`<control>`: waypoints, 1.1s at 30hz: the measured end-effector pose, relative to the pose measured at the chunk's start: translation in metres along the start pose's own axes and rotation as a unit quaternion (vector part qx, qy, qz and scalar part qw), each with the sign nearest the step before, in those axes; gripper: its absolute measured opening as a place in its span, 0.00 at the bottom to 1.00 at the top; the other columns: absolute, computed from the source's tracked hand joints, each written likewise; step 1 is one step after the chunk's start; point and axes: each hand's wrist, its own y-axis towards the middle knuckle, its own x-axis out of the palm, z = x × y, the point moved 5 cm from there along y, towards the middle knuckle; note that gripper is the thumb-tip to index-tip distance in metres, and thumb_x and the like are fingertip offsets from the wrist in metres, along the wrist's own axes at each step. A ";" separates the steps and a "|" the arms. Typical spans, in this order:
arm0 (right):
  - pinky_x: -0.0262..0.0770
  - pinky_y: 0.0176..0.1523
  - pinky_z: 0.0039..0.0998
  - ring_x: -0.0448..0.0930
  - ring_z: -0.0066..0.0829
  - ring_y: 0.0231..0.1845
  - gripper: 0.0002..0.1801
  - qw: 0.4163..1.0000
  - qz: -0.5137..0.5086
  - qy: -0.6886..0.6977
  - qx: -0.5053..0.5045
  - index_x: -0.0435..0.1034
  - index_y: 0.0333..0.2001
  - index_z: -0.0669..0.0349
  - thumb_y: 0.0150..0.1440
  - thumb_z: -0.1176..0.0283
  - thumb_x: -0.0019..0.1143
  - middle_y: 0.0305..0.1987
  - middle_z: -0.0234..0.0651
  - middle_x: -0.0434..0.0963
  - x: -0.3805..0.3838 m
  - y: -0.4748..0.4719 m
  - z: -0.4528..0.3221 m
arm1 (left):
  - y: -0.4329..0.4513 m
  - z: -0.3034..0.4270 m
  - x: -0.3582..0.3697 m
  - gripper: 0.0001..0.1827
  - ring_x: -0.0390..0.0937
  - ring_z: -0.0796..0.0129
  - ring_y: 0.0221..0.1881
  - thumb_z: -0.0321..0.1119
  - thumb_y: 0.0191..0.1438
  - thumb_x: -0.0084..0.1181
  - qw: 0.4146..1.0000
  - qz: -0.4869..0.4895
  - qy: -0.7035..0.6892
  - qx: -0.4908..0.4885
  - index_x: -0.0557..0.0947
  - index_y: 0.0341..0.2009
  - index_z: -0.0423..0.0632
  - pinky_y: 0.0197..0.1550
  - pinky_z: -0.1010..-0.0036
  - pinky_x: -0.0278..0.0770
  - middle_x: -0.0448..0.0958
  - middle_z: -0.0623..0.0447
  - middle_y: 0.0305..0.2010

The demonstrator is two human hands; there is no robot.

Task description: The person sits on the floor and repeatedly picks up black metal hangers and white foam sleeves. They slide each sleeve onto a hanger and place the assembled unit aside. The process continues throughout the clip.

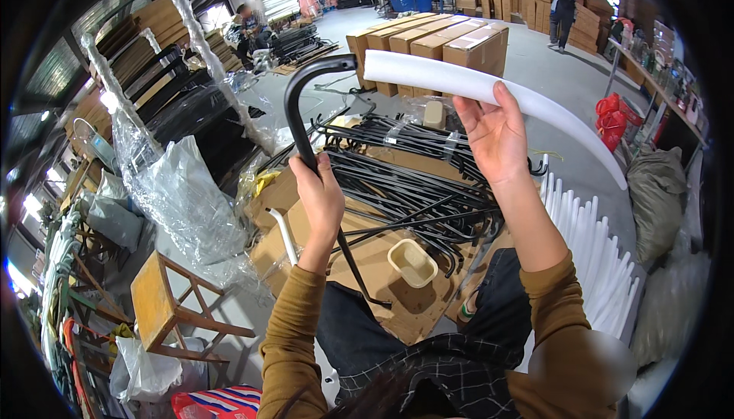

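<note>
My left hand (319, 192) is closed around a black metal tube (299, 115) with bent ends, held upright before me. In my right hand (494, 132) a long white foam sleeve (447, 75) rests between thumb and fingers, its far part drooping to the right. The sleeve's near end lies close to the tube's upper bent end, and a small gap seems to show between them. Below my hands, many similar black tubes (413, 184) lie piled on flattened cardboard (344, 247). A cream plastic tub (413, 263) sits on that cardboard near my knees.
White foam sleeves (596, 247) are bunched at my right. A wooden stool (153, 298) and a plastic-wrapped rack (200, 63) stand left. Cardboard cartons (476, 46) line up ahead. A person (563, 6) is upright at the back right; another person (252, 26) is at the back left.
</note>
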 end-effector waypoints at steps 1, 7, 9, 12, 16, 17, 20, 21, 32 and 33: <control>0.78 0.50 0.34 0.75 0.34 0.46 0.17 1.000 0.008 -0.016 -0.003 0.63 0.43 0.67 0.54 0.68 0.55 0.43 0.41 0.71 0.003 0.002 0.000 | -0.003 0.002 0.005 0.10 0.64 0.67 0.27 0.35 0.60 0.44 1.000 -0.008 0.004 0.000 0.64 0.37 0.42 0.31 0.71 0.65 0.66 0.51 0.27; 0.79 0.48 0.31 0.76 0.34 0.45 0.17 0.999 0.002 -0.010 -0.045 0.63 0.43 0.67 0.54 0.68 0.54 0.43 0.41 0.72 0.020 0.001 -0.022 | -0.005 0.007 0.026 0.11 0.66 0.56 0.23 0.33 0.59 0.46 0.998 -0.041 0.007 0.038 0.64 0.39 0.40 0.28 0.65 0.65 0.67 0.44 0.25; 0.80 0.48 0.33 0.76 0.35 0.44 0.16 0.996 -0.036 -0.032 -0.071 0.63 0.43 0.67 0.54 0.69 0.54 0.43 0.42 0.73 0.022 0.004 -0.027 | -0.006 0.010 0.030 0.11 0.68 0.47 0.24 0.33 0.58 0.47 0.998 0.004 0.042 0.039 0.64 0.40 0.40 0.27 0.61 0.65 0.69 0.40 0.26; 0.80 0.48 0.34 0.76 0.36 0.44 0.16 0.992 -0.023 -0.106 -0.066 0.63 0.42 0.67 0.55 0.68 0.54 0.43 0.42 0.73 0.021 0.008 -0.018 | -0.013 0.021 0.044 0.12 0.70 0.40 0.26 0.32 0.57 0.48 0.994 0.001 0.095 0.057 0.64 0.40 0.40 0.27 0.56 0.66 0.71 0.37 0.25; 0.80 0.47 0.34 0.77 0.35 0.43 0.18 0.987 0.010 -0.143 -0.077 0.61 0.44 0.65 0.55 0.68 0.55 0.42 0.44 0.73 0.046 -0.005 -0.014 | -0.026 0.032 0.054 0.12 0.70 0.39 0.24 0.32 0.56 0.48 0.991 -0.066 0.036 0.111 0.64 0.41 0.40 0.24 0.55 0.65 0.71 0.37 0.24; 0.79 0.47 0.33 0.78 0.34 0.42 0.18 0.972 -0.019 -0.233 0.024 0.62 0.44 0.64 0.54 0.68 0.56 0.41 0.44 0.74 0.056 -0.015 -0.009 | -0.023 0.028 0.048 0.12 0.70 0.40 0.24 0.32 0.56 0.48 0.992 -0.045 0.059 0.103 0.64 0.41 0.40 0.24 0.55 0.65 0.71 0.37 0.24; 0.74 0.50 0.37 0.78 0.34 0.40 0.24 0.736 -0.208 -0.626 -0.153 0.65 0.50 0.58 0.51 0.63 0.61 0.45 0.40 0.75 0.103 -0.048 -0.022 | -0.016 0.021 0.028 0.12 0.69 0.43 0.21 0.31 0.56 0.49 0.990 0.024 0.063 0.121 0.65 0.42 0.40 0.24 0.58 0.66 0.71 0.40 0.23; 0.65 0.57 0.44 0.77 0.40 0.42 0.29 0.464 -0.195 -0.764 -0.404 0.63 0.53 0.58 0.49 0.62 0.62 0.46 0.38 0.75 0.122 -0.050 -0.039 | -0.015 0.018 0.028 0.12 0.69 0.44 0.21 0.31 0.56 0.49 0.992 0.015 0.058 0.116 0.65 0.42 0.40 0.24 0.58 0.66 0.71 0.41 0.23; 0.71 0.44 0.39 0.75 0.43 0.39 0.21 0.361 -0.189 -0.870 -0.277 0.63 0.43 0.62 0.44 0.76 0.60 0.36 0.44 0.74 0.108 0.031 0.014 | 0.021 0.076 -0.003 0.41 0.69 0.48 0.49 0.45 0.44 0.65 0.977 -0.112 0.052 0.175 0.61 0.52 0.29 0.52 0.61 0.66 0.68 0.35 0.48; 0.71 0.45 0.39 0.75 0.43 0.40 0.23 0.389 -0.258 -0.818 -0.336 0.62 0.45 0.61 0.44 0.77 0.60 0.37 0.45 0.74 0.126 0.019 0.022 | 0.039 0.088 -0.014 0.46 0.66 0.45 0.54 0.48 0.40 0.68 0.971 -0.087 -0.036 0.222 0.60 0.54 0.30 0.55 0.62 0.64 0.64 0.31 0.53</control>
